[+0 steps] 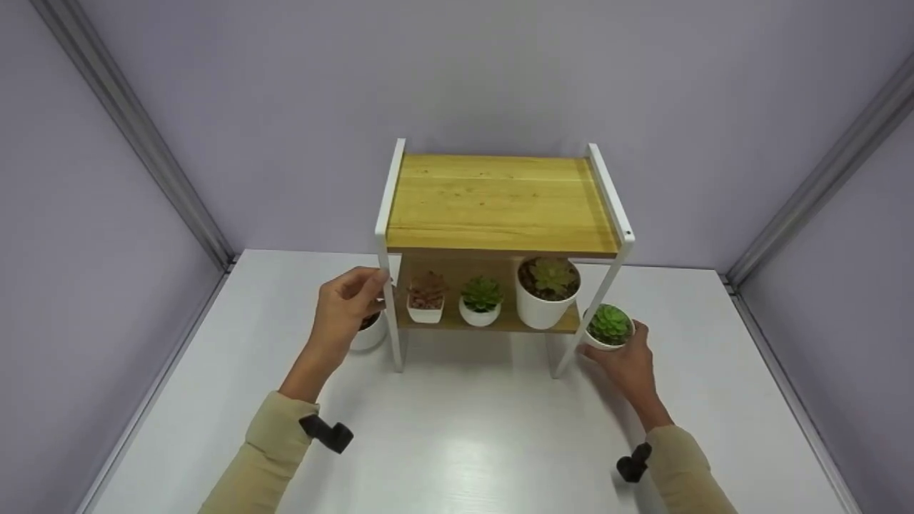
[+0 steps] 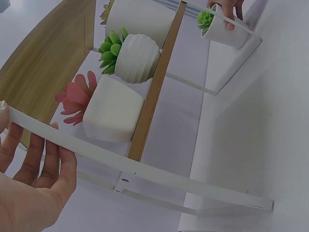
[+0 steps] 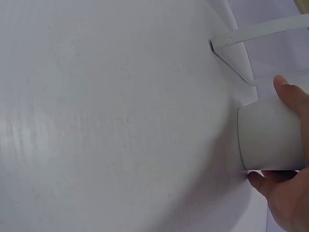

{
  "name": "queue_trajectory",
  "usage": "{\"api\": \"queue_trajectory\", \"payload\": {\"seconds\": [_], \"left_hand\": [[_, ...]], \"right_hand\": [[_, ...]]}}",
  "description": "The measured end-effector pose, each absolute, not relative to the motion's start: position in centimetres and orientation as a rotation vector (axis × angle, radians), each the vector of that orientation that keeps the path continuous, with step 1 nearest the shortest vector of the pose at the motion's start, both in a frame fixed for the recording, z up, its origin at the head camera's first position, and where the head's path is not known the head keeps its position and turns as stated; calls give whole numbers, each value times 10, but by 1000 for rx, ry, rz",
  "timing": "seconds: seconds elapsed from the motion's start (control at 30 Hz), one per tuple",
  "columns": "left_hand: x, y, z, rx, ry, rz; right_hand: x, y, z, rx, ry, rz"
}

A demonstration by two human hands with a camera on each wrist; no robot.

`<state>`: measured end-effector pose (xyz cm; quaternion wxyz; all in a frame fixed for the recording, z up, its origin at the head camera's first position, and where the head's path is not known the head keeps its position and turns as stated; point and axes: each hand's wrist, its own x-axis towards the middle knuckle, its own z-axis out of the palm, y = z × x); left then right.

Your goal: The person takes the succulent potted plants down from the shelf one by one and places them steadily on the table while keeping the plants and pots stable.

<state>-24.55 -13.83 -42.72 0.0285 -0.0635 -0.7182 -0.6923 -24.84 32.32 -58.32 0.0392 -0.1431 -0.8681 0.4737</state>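
A two-tier shelf (image 1: 493, 203) with wooden boards and a white frame stands in the middle of the table. My left hand (image 1: 339, 310) holds its left front upright (image 2: 96, 152), thumb on one side and fingers on the other. On the right, my right hand (image 1: 632, 364) grips a white pot (image 3: 273, 137) with a green succulent (image 1: 610, 325), just outside the right upright. The pot's base is at the tabletop. Three plants occupy the lower board: a reddish succulent (image 1: 427, 289), a small green succulent (image 1: 481, 293) and a larger potted succulent (image 1: 546, 293).
Another white pot (image 1: 368, 337) stands left of the shelf, partly hidden behind my left hand. The white table (image 1: 457, 442) is bounded by pale walls behind and on both sides, with metal posts (image 1: 143, 128) at the corners.
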Motion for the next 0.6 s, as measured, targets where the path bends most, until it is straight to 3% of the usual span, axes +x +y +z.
{"api": "queue_trajectory", "payload": {"seconds": [0.6], "left_hand": [[-247,-138,-428,-182,-2219,-2132]], "right_hand": [[-241,324,-576,-413,-2570,1459]]}}
